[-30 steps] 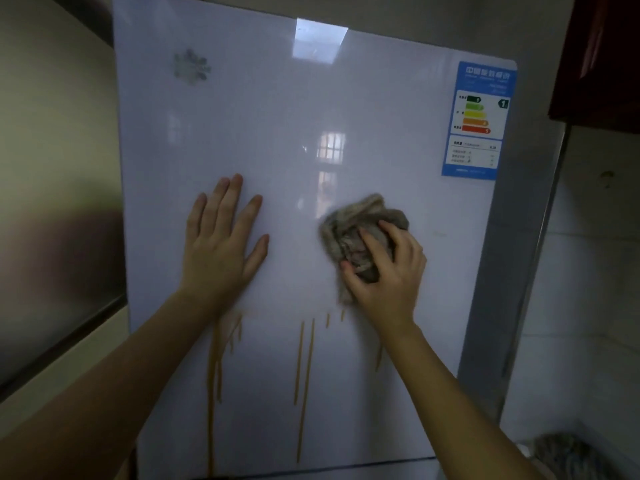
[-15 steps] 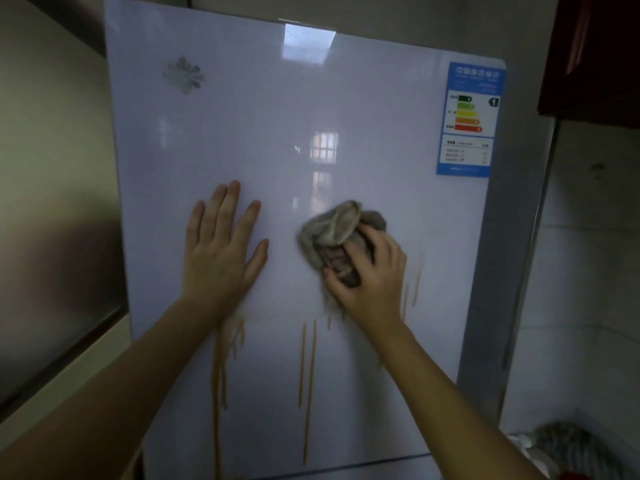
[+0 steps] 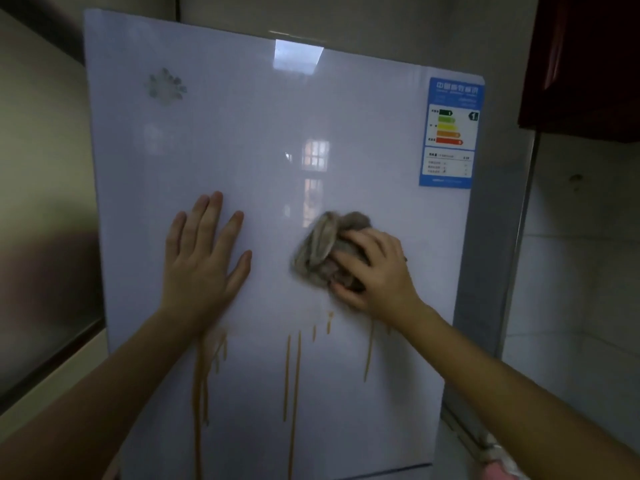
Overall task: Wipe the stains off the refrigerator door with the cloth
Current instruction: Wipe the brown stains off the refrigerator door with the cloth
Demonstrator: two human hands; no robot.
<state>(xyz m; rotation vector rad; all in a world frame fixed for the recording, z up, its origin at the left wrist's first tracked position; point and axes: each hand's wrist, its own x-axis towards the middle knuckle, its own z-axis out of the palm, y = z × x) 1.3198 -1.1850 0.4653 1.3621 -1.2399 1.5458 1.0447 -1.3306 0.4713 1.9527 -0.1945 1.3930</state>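
Cloth (image 3: 322,251), grey and bunched, is pressing against the door (image 3: 277,133) right of its middle, under the right hand (image 3: 377,275). That hand is gripping it with curled fingers (image 3: 346,263) digging into the folds and the thumb lying along the lower edge, so the wad is bulging out up and to the left of the knuckles. The left hand (image 3: 204,258) is lying flat on the door well to the left of the cloth, its fingers straight and slightly spread, the thumb angling out toward the cloth, holding nothing. Stains (image 3: 292,375), thin orange-brown runs, are trailing down the door below both hands. One broader smear is starting just beneath the left wrist, and a few short drips are sitting just under the cloth. A blue label (image 3: 450,133) is sticking to the door's upper right corner, and a pale emblem (image 3: 165,86) is showing at upper left.
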